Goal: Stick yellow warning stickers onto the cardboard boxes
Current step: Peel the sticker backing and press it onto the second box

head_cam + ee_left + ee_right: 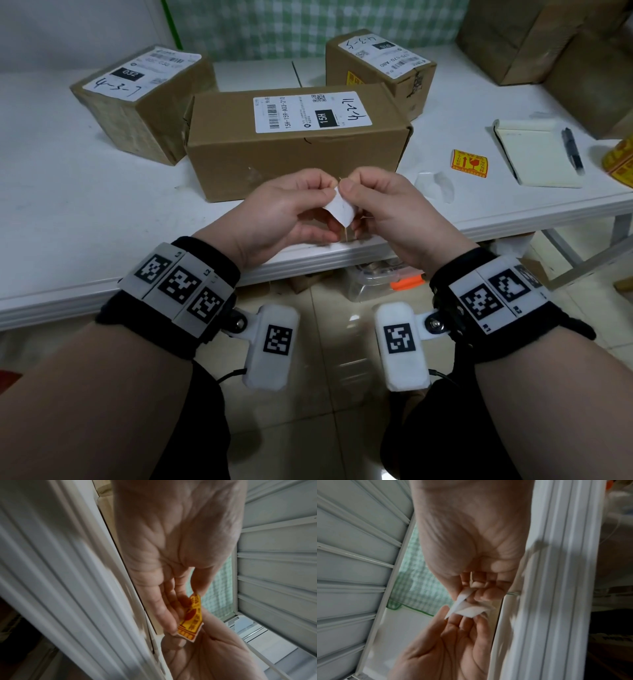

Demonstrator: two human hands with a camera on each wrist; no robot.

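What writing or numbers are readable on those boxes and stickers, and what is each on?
"15H-159-A03-210", "15H" and handwritten "4-2-11": label of the middle box.
"032" and handwritten "4-3-7": label of the left box.
"A80", seen upside down, beside more handwriting I cannot make out: label of the back box.
Yellow sticker on the table: red print too small to read.
Sticker in the hands: blurred, unreadable.

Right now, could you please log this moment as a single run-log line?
step: peeling backing | left hand: pinches yellow sticker | right hand: pinches yellow sticker | front box: front face bare | spare sticker: on table
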